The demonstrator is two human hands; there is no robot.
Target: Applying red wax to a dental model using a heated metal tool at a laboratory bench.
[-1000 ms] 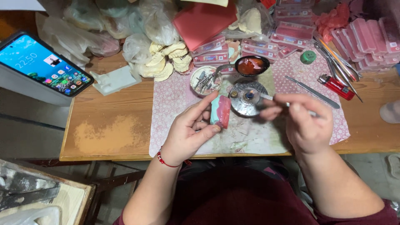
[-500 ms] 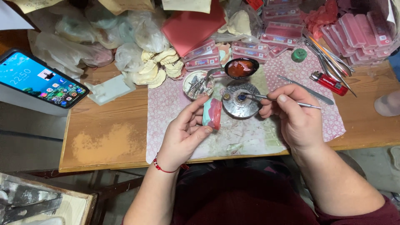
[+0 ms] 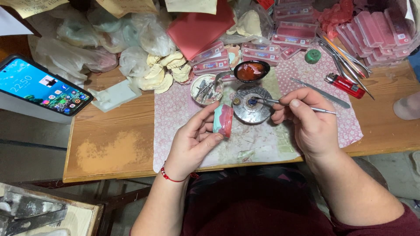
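Cluttered wooden table (image 3: pixel 109 144) — left hand (image 3: pixel 194 140) grips pink wax block (image 3: pixel 224 120), right hand (image 3: pixel 308 120) pinches metal tool (image 3: pixel 288 104).

A worn wooden table (image 3: pixel 109 148) fills the view, its near-left part scuffed pale. A pink patterned cloth (image 3: pixel 175 118) covers its middle. Below the near edge, a grey floor (image 3: pixel 35 144) shows at left.

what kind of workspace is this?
Probably a dental lab bench. The left hand holds a pink and green wax piece, the right hand a thin metal tool. White plaster jaw casts lie behind, with boxes of pink strips.
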